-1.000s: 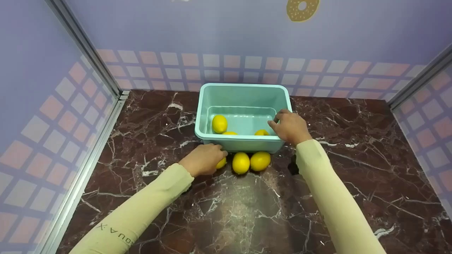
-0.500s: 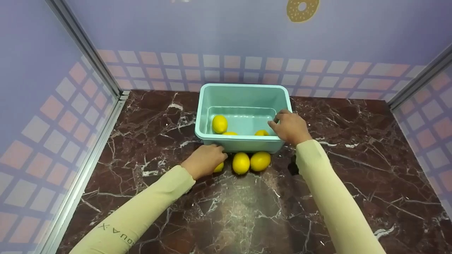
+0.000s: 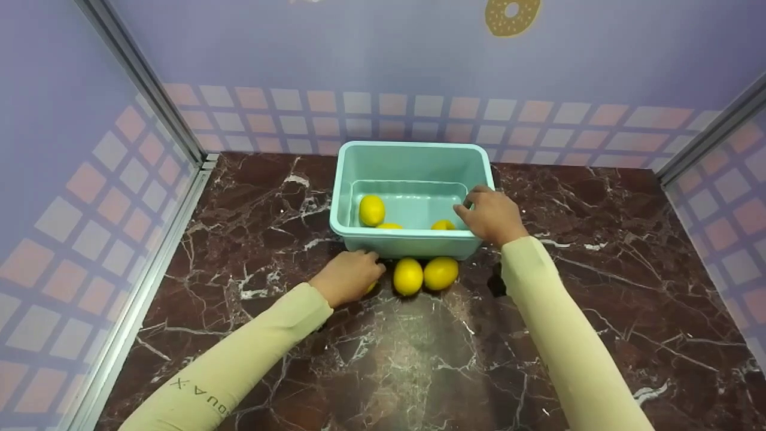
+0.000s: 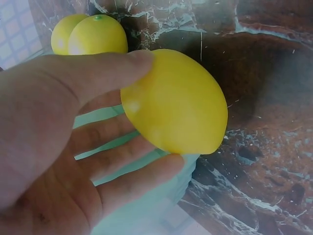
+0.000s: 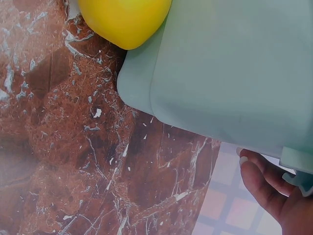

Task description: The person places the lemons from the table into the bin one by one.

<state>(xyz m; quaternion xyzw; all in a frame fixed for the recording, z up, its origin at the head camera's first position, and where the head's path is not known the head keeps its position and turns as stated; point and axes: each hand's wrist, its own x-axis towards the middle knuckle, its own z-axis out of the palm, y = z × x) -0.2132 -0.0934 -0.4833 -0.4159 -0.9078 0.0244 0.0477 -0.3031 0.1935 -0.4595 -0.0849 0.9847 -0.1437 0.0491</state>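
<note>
My left hand [image 3: 349,277] pinches a lemon [image 4: 176,103] between thumb and fingertips, just in front of a mint-green plastic bin [image 3: 413,245]. From the head, most of that lemon is covered by the hand. At the bin's right side my right hand [image 3: 494,215] grips the rim, the thumb over the inner side and fingers [image 5: 261,188] along the outer wall. Two more lemons lie side by side against the bin's front: one [image 3: 408,277] nearer the left hand, the other [image 3: 441,273] to its right. Inside the bin are a lemon [image 3: 372,211] at left and two partly hidden behind the front rim.
The bin stands on a dark red marbled tabletop [image 3: 413,371], close to the lilac back wall [image 3: 413,54] with its checked band. A side panel with a metal edge strip [image 3: 143,305] bounds the left; another panel [image 3: 736,197] stands at right.
My left hand has drawn slightly back from the bin's front, its fingers now further round the lemon, of which less shows. The right hand keeps its place on the rim.
</note>
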